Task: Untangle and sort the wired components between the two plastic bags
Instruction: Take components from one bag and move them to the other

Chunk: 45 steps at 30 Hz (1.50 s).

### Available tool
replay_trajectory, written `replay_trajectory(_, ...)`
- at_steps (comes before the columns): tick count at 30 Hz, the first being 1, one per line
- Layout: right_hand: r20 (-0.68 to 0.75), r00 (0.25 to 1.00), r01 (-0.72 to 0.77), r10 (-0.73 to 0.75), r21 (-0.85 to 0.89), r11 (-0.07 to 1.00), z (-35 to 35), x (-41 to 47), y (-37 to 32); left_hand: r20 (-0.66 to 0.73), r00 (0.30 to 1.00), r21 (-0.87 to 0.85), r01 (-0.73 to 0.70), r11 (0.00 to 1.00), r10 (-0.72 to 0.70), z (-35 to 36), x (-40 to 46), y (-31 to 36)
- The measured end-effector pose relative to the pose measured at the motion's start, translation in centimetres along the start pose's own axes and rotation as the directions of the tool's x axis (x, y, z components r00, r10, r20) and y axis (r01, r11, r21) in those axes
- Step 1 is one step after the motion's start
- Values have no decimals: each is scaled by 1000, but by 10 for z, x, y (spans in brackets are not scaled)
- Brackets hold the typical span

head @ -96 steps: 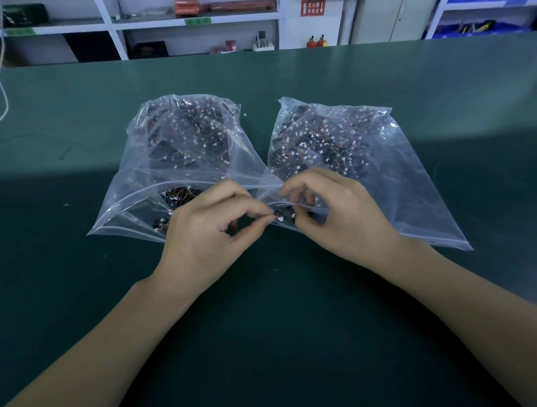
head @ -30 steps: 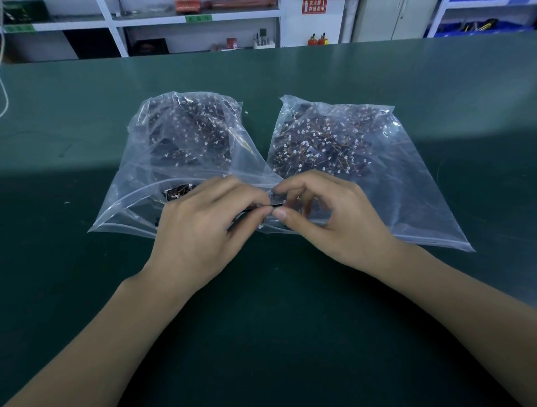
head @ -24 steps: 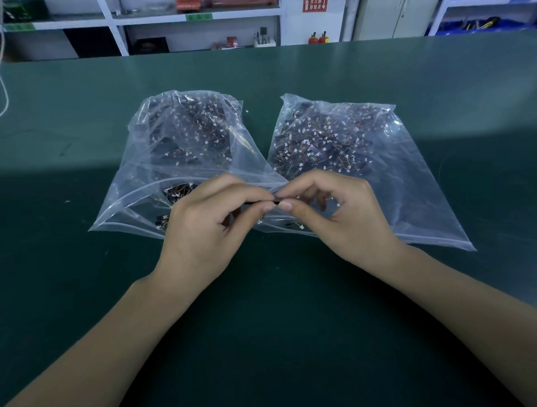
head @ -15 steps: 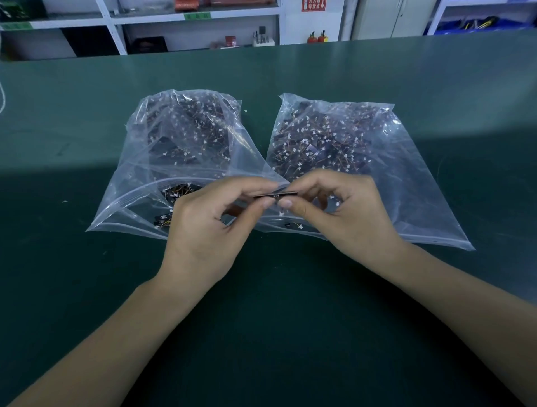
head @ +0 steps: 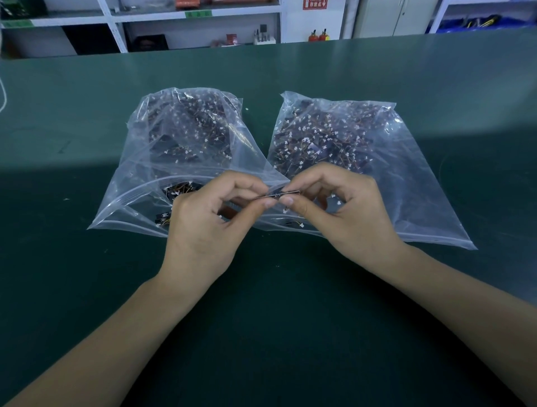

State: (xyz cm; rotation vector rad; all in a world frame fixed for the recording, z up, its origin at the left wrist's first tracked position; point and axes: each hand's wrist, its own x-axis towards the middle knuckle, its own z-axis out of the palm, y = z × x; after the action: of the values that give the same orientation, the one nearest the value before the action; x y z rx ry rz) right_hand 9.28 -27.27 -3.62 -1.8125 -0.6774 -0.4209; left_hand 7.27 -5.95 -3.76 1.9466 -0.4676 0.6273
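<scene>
Wired component point(head: 277, 195): we see a small dark flat piece with thin wires, held edge-on and level between both hands, above the spot where the two bags' near corners meet; its details are too small for us to make out
Left hand point(head: 209, 223): we see its thumb and forefinger pinching the left end of the wired component, the other fingers curled under
Right hand point(head: 345, 209): we see it pinching the right end of the same component between thumb and forefinger, the rest of the fingers bent inward
Left plastic bag point(head: 186, 157): clear and crinkled, lying on the table; we see a dense heap of dark parts with red-brown wires and tiny white connectors in its far half, and a few loose ones with yellowish wires near its mouth
Right plastic bag point(head: 363, 151): clear, lying just beside the left one, their near corners touching; we see the same kind of parts spread through its far half, and one loose piece near its near edge
Table point(head: 276, 319): dark green mat, brighter in its far part
Writing: we see a red sign point(head: 314, 4) with white characters on the back wall and a green label point(head: 198, 13) on the white shelf edge, both too small for us to read
</scene>
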Motion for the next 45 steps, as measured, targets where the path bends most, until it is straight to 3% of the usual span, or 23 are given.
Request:
replay_trajectory(35,54,999,-8,6,29,1000,-1,1,4,15,996,58,-90,994,89,-1,1,-1)
replay_trajectory(40,81,997,-4,9,-56,998,-4,3,5,-8,997,100,-79,992,80,-1,1,-1)
replay_trajectory(45,260,965,112,17,-471,875,-7,2,10,-62,993,156,-92,983,103,-8,5,-3)
